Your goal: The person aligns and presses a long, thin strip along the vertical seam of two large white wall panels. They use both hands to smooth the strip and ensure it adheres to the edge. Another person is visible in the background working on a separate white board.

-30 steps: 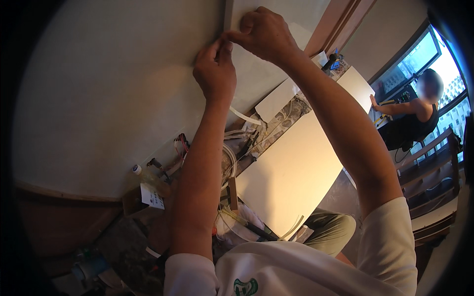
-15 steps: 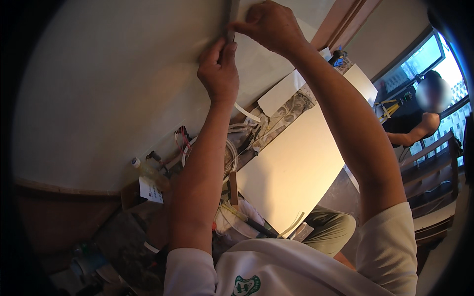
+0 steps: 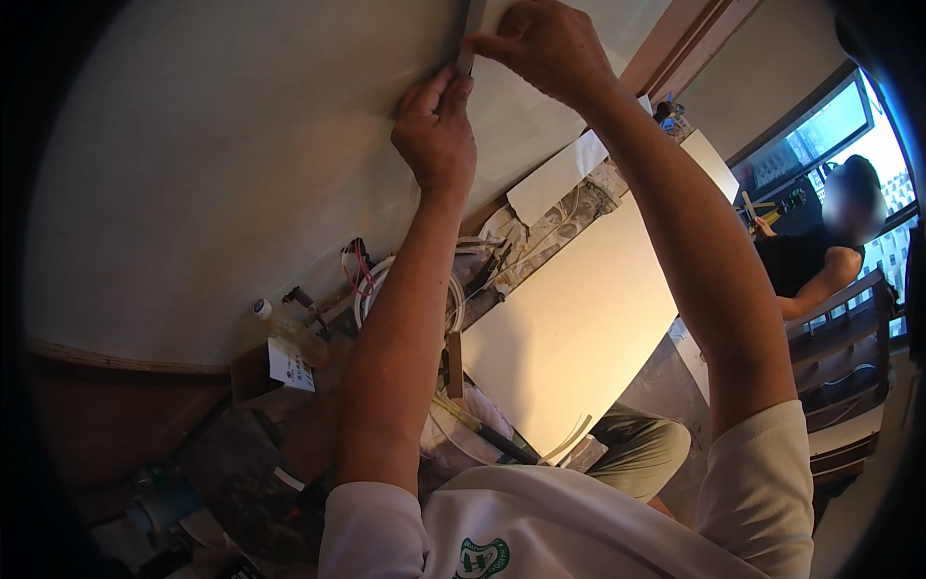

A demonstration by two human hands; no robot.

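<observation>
Both my arms are raised against a pale wall panel (image 3: 241, 164). A narrow grey strip (image 3: 472, 43) runs along it near the top of the view, its upper end cut off by the picture's edge. My left hand (image 3: 436, 135) pinches the strip's lower end between thumb and fingers. Just above and to the right, my right hand (image 3: 555, 53) has its fingers curled, with the thumb side pressed to the strip. Part of that grip is hidden behind the hand itself.
A large white board (image 3: 579, 318) lies below my arms. Coiled white cable (image 3: 371, 289), a bottle (image 3: 275, 318) and an open carton (image 3: 260, 376) sit along the wall. At the right, another person (image 3: 820, 261) works by a window, near a dark slatted wooden frame (image 3: 849, 347).
My view has shifted slightly, and both hands appear a little further right, still at the strip. The other person's arm has moved, a hand now showing near the yellow tool.
</observation>
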